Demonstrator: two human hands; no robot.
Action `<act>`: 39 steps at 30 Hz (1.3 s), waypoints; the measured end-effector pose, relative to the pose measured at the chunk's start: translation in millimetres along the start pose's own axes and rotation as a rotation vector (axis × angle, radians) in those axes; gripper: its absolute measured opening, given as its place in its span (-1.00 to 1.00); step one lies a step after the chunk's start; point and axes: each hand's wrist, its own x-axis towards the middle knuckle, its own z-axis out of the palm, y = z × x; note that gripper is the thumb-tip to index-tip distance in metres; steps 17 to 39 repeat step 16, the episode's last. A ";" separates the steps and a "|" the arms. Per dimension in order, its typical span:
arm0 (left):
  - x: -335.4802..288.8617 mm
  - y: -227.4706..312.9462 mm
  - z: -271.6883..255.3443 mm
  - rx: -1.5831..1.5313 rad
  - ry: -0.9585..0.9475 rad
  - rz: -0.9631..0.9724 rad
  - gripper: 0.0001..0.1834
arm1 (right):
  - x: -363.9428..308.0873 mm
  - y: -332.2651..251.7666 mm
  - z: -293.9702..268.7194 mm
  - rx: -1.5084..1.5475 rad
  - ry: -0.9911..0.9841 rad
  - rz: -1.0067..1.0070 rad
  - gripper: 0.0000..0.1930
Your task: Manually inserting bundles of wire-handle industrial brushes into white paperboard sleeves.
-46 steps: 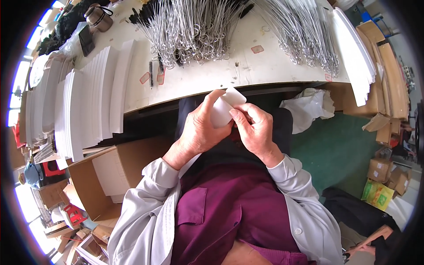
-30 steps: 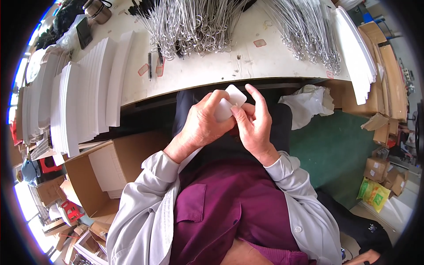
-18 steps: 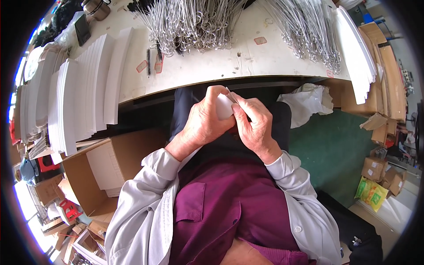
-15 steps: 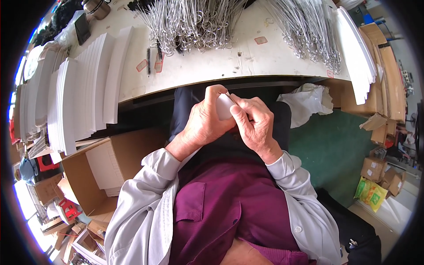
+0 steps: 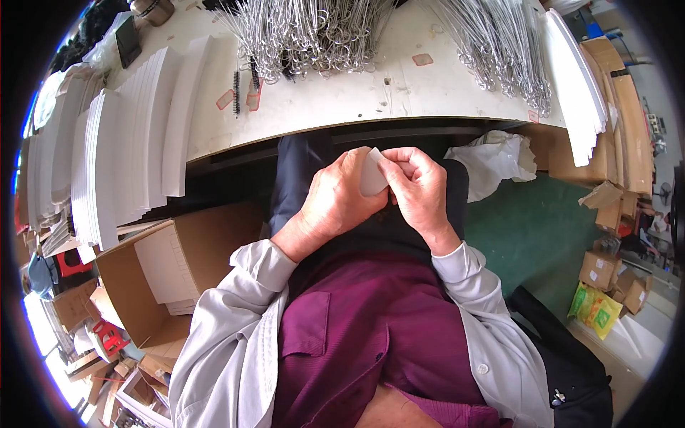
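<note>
A white paper or thin card piece is held between my two hands, above my lap and just in front of the table edge. My left hand wraps round its left side, fingers closed on it. On the other side, my right hand pinches the upper right edge between thumb and curled fingers. Only a rounded white face and a raised edge show; its full shape is hidden by the hands.
Bundles of looped metal wires lie on the white table, with more wires to the right. Thin black brushes lie at left. Long white card strips hang over the left edge, above an open cardboard box.
My right hand has shifted slightly right, and its fingers have moved along the white piece's edge, which now stands up more visibly. My left hand keeps its hold, slightly lower.
</note>
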 end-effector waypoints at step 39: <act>-7.4 -8.5 2.2 -0.020 -0.019 0.026 -0.33 | -0.7 6.2 -4.7 -0.298 0.002 -0.204 -0.84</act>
